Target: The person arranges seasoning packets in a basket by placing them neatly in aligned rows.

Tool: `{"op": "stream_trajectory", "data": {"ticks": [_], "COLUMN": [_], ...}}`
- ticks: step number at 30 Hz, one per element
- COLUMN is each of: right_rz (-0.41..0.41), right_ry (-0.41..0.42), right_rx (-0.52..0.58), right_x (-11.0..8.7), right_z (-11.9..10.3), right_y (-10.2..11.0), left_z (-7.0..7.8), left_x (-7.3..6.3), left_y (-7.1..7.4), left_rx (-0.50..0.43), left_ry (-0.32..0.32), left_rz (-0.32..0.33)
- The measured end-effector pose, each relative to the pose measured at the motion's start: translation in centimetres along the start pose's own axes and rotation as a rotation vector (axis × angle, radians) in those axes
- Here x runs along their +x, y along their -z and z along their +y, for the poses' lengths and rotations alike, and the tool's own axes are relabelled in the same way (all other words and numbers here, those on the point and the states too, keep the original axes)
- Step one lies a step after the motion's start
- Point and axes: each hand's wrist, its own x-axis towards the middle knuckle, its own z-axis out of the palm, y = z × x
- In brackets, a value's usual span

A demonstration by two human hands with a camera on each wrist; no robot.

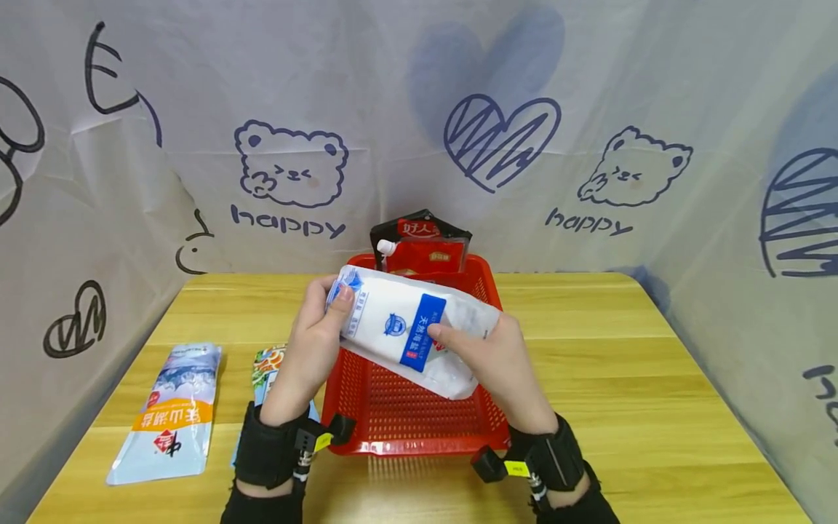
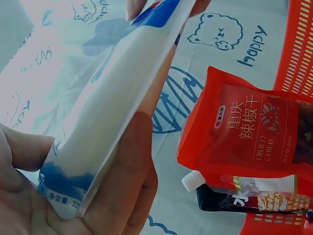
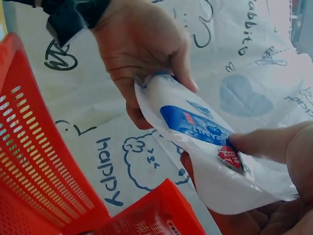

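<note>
From my remote post, I have the left hand (image 1: 309,343) and right hand (image 1: 494,356) both gripping a salt bag (image 1: 382,300) above the basket (image 1: 419,447), pouches (image 1: 428,255) already standing at its back, two packets (image 1: 173,415) lying on the counter (image 1: 628,386), work I judge partway done.

White natural sea salt pouch (image 1: 376,309), plump and slightly bowed, printed with a blue label panel, a round blue emblem, a small red logo and a blue mountain motif at one end. Held aloft, printed face up and tilted, lengthwise across the red basket (image 1: 419,447) in the head view. Gripped at the mountain end by the left hand (image 1: 313,342), near the label by the right hand (image 1: 492,356).
</note>
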Motion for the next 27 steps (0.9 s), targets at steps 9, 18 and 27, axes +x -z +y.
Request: {"op": "stream_trajectory", "data": {"ticks": [9,18,27], "right_rz": [0.025,0.008,-0.105], "right_ry": [0.023,0.087,0.180], "right_rx": [-0.013,-0.093,-0.261], "right_x": [0.0,-0.3,-0.2], "right_z": [0.3,-0.2,-0.4], "right_y": [0.1,1.0,1.5], "left_z": [0.1,0.0,-0.1], "left_x": [0.2,0.3,0.2], "left_y": [0.1,1.0,1.1], "left_rx": [-0.026,0.125,0.323], "left_ry": [0.013,0.044,-0.072], "left_rz": [-0.040,-0.140,-0.207]}}
